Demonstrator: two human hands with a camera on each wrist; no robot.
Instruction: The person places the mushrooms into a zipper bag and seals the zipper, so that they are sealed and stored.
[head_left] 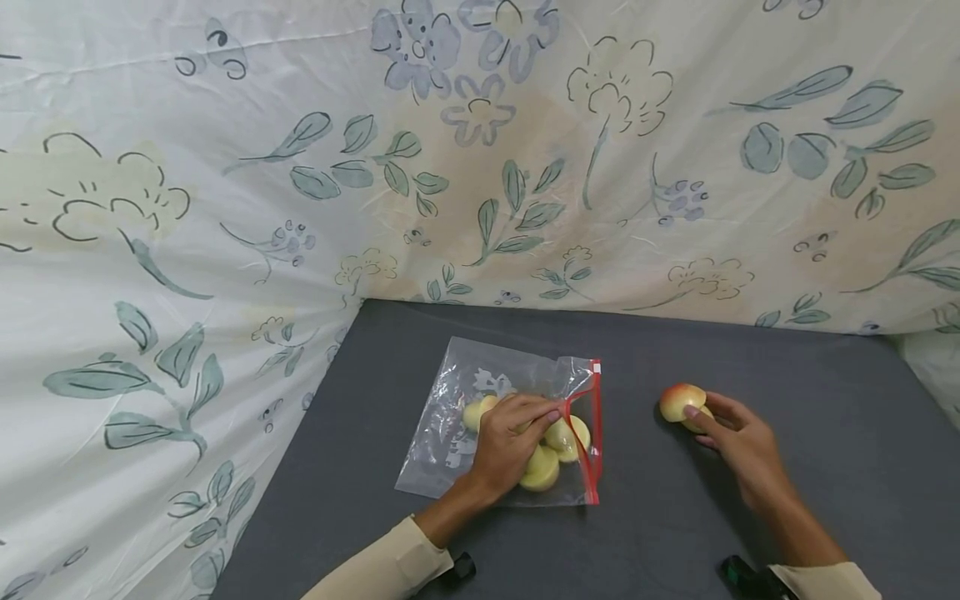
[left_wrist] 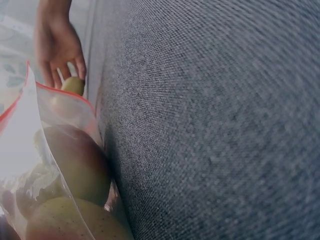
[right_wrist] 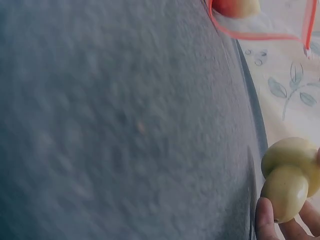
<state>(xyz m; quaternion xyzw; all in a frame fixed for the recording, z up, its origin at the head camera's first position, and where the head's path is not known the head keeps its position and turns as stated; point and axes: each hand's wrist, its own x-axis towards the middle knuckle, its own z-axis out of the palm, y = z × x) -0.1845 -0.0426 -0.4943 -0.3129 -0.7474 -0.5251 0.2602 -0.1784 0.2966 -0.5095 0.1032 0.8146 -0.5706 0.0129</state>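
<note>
A clear zip bag [head_left: 442, 392] with a red zipper edge [head_left: 597, 433] lies on the dark cloth, its mouth parted toward the right. Inside it are several yellow-green mangoes [head_left: 540, 473], some with a reddish blush in the left wrist view [left_wrist: 80, 160]. My left hand [head_left: 504, 446] pinches the upper layer of the bag near its mouth. To the right of the bag, my right hand [head_left: 750, 458] grips mangoes; the head view shows a red-and-yellow mango [head_left: 678, 402] with another partly behind the thumb. In the right wrist view, the held mangoes [right_wrist: 286, 192] press against each other.
Dark grey cloth [head_left: 637, 533] covers the table. A floral fabric [head_left: 525, 167] hangs along the back and left sides. Black wrist devices [head_left: 463, 569] sit by both sleeves.
</note>
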